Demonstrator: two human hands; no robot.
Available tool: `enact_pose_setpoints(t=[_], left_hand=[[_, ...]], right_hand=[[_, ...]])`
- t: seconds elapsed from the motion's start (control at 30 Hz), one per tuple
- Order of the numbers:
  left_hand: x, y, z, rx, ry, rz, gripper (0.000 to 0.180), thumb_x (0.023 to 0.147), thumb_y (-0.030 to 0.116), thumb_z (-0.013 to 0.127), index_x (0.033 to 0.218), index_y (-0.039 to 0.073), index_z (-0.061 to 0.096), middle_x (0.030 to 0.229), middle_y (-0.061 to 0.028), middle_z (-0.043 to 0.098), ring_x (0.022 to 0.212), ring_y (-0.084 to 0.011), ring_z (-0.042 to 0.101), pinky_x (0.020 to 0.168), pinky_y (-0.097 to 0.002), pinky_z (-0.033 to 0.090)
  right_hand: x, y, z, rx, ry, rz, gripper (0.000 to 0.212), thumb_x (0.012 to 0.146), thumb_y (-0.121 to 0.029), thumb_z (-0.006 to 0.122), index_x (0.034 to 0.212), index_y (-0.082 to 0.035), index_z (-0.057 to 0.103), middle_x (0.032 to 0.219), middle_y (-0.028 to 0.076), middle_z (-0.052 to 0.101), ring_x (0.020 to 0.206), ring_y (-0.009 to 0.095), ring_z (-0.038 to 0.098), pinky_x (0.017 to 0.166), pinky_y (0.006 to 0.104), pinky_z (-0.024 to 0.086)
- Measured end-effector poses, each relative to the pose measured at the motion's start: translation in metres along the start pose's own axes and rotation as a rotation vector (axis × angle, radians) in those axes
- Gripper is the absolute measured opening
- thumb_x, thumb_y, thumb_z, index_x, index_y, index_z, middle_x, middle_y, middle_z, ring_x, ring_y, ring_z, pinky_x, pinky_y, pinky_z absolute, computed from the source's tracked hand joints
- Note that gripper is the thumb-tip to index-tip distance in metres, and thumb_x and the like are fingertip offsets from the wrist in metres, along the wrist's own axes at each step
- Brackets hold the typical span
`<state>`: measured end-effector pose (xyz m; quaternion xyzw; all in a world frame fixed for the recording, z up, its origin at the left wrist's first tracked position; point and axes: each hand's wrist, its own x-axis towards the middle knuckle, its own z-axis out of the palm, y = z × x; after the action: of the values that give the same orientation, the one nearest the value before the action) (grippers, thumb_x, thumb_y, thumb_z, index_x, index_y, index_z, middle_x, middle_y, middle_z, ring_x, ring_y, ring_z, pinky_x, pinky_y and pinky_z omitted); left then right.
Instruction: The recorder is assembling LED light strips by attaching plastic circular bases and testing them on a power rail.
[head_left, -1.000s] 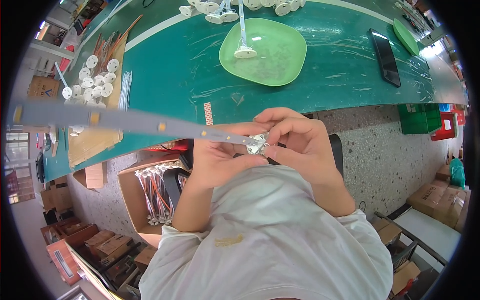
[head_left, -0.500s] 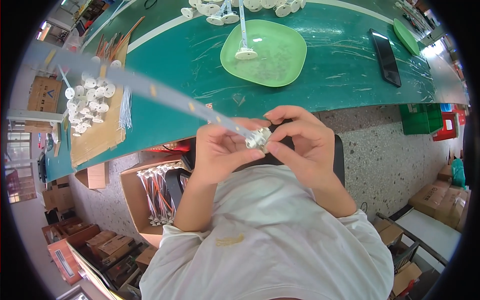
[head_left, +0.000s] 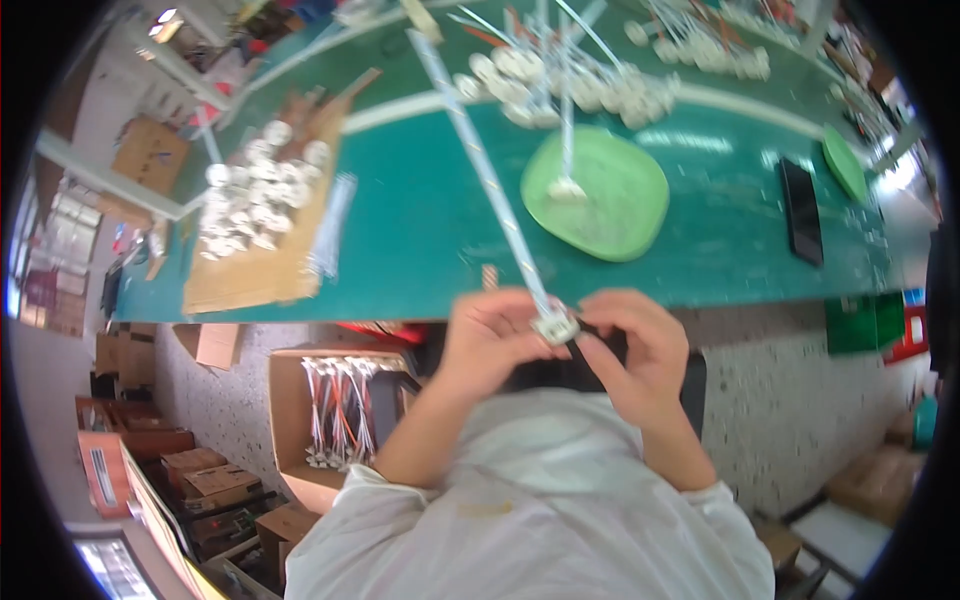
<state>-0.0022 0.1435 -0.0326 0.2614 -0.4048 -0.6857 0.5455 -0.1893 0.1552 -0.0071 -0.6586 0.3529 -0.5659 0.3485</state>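
My left hand (head_left: 488, 335) grips an LED strip (head_left: 490, 185) close to its white end piece (head_left: 556, 326). The long pale strip, dotted with small yellowish chips, slants up and away to the left over the table. Thumb and index finger of my right hand (head_left: 640, 345) pinch at the right edge of the end piece; blur hides the exact contact. Beyond my hands, a light green plate (head_left: 630, 225) sits on the green table (head_left: 420, 220). Another strip (head_left: 567, 130) stands with its white round base on that plate.
White round-based pieces lie on cardboard (head_left: 225, 285) at left, with more heaped behind the plate. A black phone (head_left: 801, 210) and a second green plate (head_left: 843, 165) are at right. Below the table edge stands a carton (head_left: 290, 400) of strips; a green crate (head_left: 860, 325) is right.
The view has tilted up, showing more of the far table. The LED strip now stands steeper and farther from the camera. Both hands stay at its end piece.
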Motion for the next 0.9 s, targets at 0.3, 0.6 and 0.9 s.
enact_pose_setpoints(t=[0.3,0.6,0.9], left_hand=[[-0.008,0.036,0.005,0.316,-0.169,0.005,0.028,0.085,-0.005,0.067,0.113,-0.007,0.064,0.101,-0.0128,0.069,0.095,-0.0188,0.066,0.084,-0.0318,0.055],[-0.009,0.095,-0.018,0.911,-0.575,0.196,0.019,0.086,0.012,0.07,0.1,-0.001,0.067,0.089,-0.011,0.07,0.074,-0.0241,0.067,0.06,-0.0301,0.052],[-0.028,0.184,-0.072,1.011,-0.31,0.276,0.017,0.088,0.008,0.067,0.1,-0.004,0.068,0.087,-0.0124,0.071,0.075,-0.0205,0.068,0.061,-0.0291,0.051]], right_hand=[[0.012,-0.021,0.005,-0.145,-0.149,-0.1,0.036,0.069,0.003,0.071,0.105,0.0,0.067,0.102,0.014,0.064,0.082,0.018,0.06,0.071,0.0277,0.05],[0.053,-0.047,-0.026,0.266,-0.233,0.241,0.032,0.067,0.01,0.064,0.098,0.005,0.065,0.074,0.007,0.061,0.059,0.01,0.055,0.052,0.0204,0.044],[0.129,-0.094,0.004,0.179,-0.238,0.123,0.017,0.065,0.015,0.059,0.079,0.005,0.061,0.071,0.013,0.063,0.054,0.018,0.061,0.049,0.0263,0.05]])
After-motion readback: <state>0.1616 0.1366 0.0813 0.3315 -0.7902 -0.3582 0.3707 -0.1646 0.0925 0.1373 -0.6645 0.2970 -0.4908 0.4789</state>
